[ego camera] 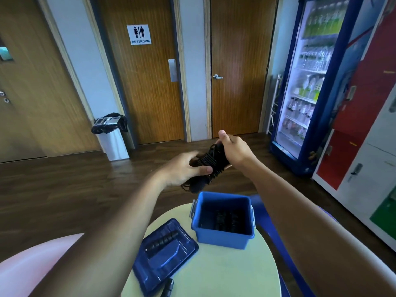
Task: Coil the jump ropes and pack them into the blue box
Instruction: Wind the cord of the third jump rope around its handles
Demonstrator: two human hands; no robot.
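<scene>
Lower centre: dark lid [165, 256] flat on the pale table [225, 273], beside the open blue box [222, 240] with a coiled rope [225, 219] inside. Mid-frame, above the box: wound black jump rope [206, 162], gripped by left hand [184, 170] and right hand [235, 150].

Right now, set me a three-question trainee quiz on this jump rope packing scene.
1. True or false: the left hand and the right hand both grip the coiled jump rope, which is not yet in the blue box.
2. Where is the box's lid?
A) clipped on the box
B) flat on the table, left of the box
C) on the floor
3. Fill in: the black ribbed handle rests on the ____.

Key: 1 true; 2 B; 3 lid.
</scene>
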